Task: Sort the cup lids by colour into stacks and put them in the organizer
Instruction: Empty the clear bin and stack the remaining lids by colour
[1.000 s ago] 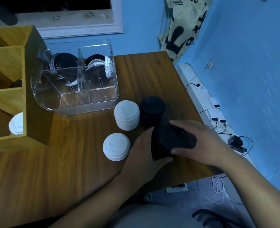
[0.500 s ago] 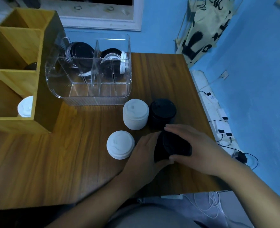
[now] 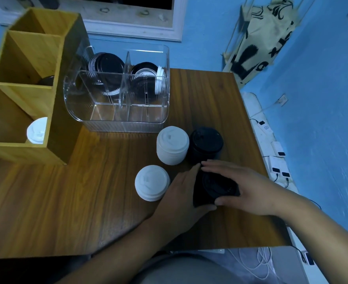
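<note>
A stack of black lids (image 3: 214, 189) stands near the table's right front, held between both hands. My left hand (image 3: 181, 193) cups its left side and my right hand (image 3: 244, 189) curls over its top and right side. Behind it are a taller black lid stack (image 3: 206, 143) and a white lid stack (image 3: 172, 147). A shorter white lid stack (image 3: 152, 182) sits to the left. The clear organizer (image 3: 119, 121) at the back holds black and white lids on edge in its rear compartments.
A wooden divided box (image 3: 25, 148) stands at the left with a white lid (image 3: 37, 131) in its front section. The wooden table (image 3: 66, 201) ends just right of my hands; power strips and cables lie on the floor there.
The view has shifted so the table appears lower and further right. Both hands stay around the black stack, my fingers closing a little more over its top.
</note>
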